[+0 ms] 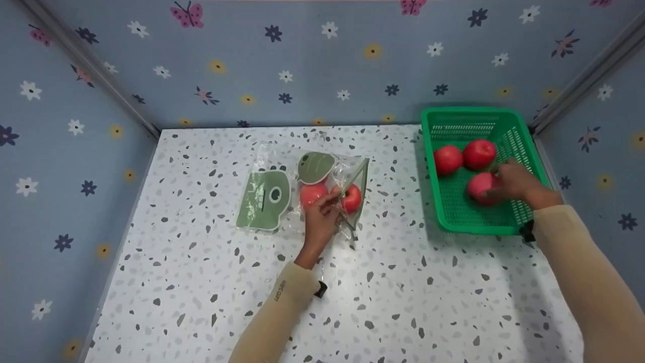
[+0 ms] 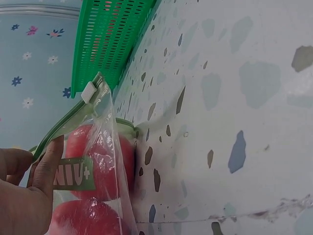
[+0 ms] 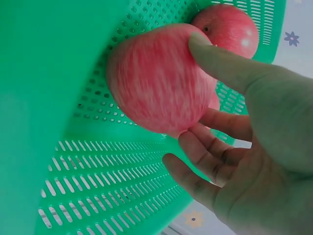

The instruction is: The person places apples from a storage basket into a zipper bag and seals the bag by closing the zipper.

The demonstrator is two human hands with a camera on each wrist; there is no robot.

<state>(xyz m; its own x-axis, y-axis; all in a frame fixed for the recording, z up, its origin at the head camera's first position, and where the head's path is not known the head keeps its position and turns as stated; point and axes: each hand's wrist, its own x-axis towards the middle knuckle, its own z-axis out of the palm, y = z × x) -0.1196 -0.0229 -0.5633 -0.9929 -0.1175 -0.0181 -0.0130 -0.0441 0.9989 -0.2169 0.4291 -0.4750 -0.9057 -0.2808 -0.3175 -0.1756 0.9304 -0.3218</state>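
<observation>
My left hand [image 1: 318, 224] pinches the green zip edge of a clear plastic bag [image 1: 264, 201] printed with a green cartoon animal. Inside the bag lie red apples [image 1: 351, 198], with the mouth toward the right. A white slider [image 2: 89, 92] sits at the end of the zip in the left wrist view. Over in the green basket [image 1: 481, 230], my right hand [image 1: 519, 182] grips a red apple [image 3: 156, 78] between thumb and fingers. Two other apples [image 1: 479, 154] rest behind it at the basket's back left.
A white speckled tabletop [image 1: 201, 282] carries the bag and the basket. Blue walls [image 1: 302, 55] with flowers and butterflies enclose its back and sides. The basket stands at the back right, close to the walls.
</observation>
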